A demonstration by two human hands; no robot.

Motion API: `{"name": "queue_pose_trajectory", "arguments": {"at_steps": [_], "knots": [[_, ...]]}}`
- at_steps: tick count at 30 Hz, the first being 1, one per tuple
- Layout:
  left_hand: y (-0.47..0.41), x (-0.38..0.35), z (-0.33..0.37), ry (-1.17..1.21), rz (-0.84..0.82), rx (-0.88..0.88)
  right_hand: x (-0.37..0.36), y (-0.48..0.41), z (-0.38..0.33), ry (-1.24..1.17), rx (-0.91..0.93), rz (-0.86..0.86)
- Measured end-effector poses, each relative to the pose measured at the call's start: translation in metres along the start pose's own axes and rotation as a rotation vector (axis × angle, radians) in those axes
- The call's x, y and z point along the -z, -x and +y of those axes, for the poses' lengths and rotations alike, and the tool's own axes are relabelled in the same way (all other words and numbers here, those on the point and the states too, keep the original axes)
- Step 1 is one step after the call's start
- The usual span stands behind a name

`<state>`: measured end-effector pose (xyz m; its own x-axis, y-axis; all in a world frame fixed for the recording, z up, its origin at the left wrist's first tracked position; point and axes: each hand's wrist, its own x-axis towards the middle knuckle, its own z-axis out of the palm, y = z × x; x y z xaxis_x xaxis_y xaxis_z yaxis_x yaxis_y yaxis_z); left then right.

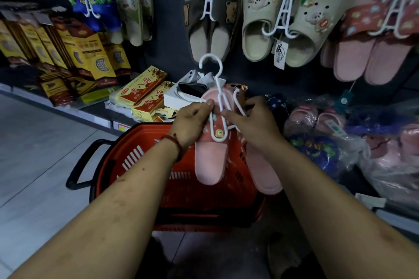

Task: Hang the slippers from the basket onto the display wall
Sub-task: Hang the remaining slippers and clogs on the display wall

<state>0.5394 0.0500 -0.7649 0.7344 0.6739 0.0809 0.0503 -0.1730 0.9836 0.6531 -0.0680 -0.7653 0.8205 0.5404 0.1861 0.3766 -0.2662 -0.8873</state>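
A pair of pink slippers (209,161) with a red patterned strap hangs on a white plastic hanger (217,88) above the red basket (145,154). My left hand (192,121) pinches the hanger and the left slipper near its toe. My right hand (255,120) grips the right slipper and the hanger's other prong. The hanger's hook points up, below the dark display wall (172,7) where several slipper pairs hang on white hangers.
Brown bear slippers (212,20), beige clogs (292,11) and a matching pink pair (371,36) hang on the wall. Yellow boxes (68,47) stand on the left shelf. Bagged slippers (353,138) pile up at right. The basket has a black handle (81,165).
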Motion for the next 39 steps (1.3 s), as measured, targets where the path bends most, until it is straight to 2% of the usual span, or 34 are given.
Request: {"name": "queue_pose_trajectory", "arguments": {"at_steps": [2,5,10,12,15,20,24,28,30,33,36,37,39], "knots": [[0.001,0.001,0.002,0.019,-0.013,-0.001,0.005,-0.004,0.002,0.025,-0.002,-0.057],[0.000,0.005,0.004,0.026,0.013,-0.009,0.015,-0.002,0.000,-0.137,-0.039,-0.212],[-0.014,0.024,-0.008,-0.029,0.302,0.113,0.036,-0.003,-0.001,-0.350,-0.036,-0.250],[-0.020,0.033,-0.009,-0.031,0.408,0.136,0.042,-0.001,-0.001,-0.330,-0.025,-0.309],[-0.026,0.043,-0.013,-0.018,0.488,0.111,0.044,0.006,0.000,-0.164,0.041,-0.331],[-0.024,0.040,-0.010,0.010,0.456,0.085,0.038,0.009,0.007,-0.024,0.117,-0.329],[-0.018,0.028,-0.003,-0.005,0.300,0.077,0.026,0.007,0.010,-0.019,0.158,-0.246],[-0.009,0.019,0.001,-0.158,0.113,-0.026,0.021,0.004,0.010,-0.061,0.141,-0.105],[-0.007,0.018,0.002,-0.257,0.074,-0.073,0.021,0.006,0.008,-0.046,0.184,-0.079],[-0.008,0.025,0.006,-0.372,0.086,-0.092,0.023,0.010,0.002,-0.087,0.260,-0.066],[-0.008,0.030,0.014,-0.770,0.183,-0.263,0.024,0.011,0.001,-0.105,0.338,-0.100],[-0.007,0.030,0.018,-0.839,0.222,-0.318,0.023,0.011,0.001,-0.091,0.361,-0.096],[-0.006,0.028,0.022,-0.771,0.241,-0.344,0.021,0.010,0.003,-0.048,0.399,-0.070]]}}
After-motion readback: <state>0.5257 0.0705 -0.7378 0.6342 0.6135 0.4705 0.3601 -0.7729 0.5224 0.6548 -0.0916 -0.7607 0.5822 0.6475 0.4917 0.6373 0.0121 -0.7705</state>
